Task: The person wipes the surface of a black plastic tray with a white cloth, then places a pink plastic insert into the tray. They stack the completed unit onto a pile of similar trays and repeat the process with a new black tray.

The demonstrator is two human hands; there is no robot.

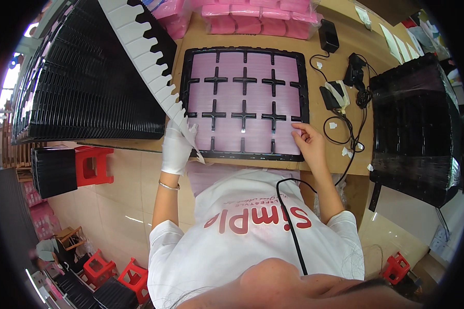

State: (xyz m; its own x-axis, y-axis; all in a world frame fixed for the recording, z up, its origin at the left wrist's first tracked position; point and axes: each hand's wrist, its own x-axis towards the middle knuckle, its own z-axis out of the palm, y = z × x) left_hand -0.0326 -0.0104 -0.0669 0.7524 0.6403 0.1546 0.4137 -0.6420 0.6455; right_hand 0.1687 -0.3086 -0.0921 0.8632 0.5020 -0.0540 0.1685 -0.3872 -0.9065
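A black plastic tray (305, 103) lies in front of me, with raised black cross-shaped dividers. Pink sheet material (229, 95) fills it around the crosses. My left hand (176, 149), in a white glove, is closed around the lower end of a long white notched strip (134, 44). The strip slants up and away to the far left, along the tray's left side. My bare right hand (310, 144) is at the tray's right edge, thumb and fingertips pinched together over the pink material. What lies between those fingertips is too small to make out.
A tall stack of black trays (87, 77) stands at the left, another wrapped black stack (415, 129) at the right. Pink bagged packs (258, 20) lie behind the tray. Black adapters (329, 36) and loose cables (340, 131) spread over the cardboard-covered table (314, 77). Red stools (94, 165) stand on the floor.
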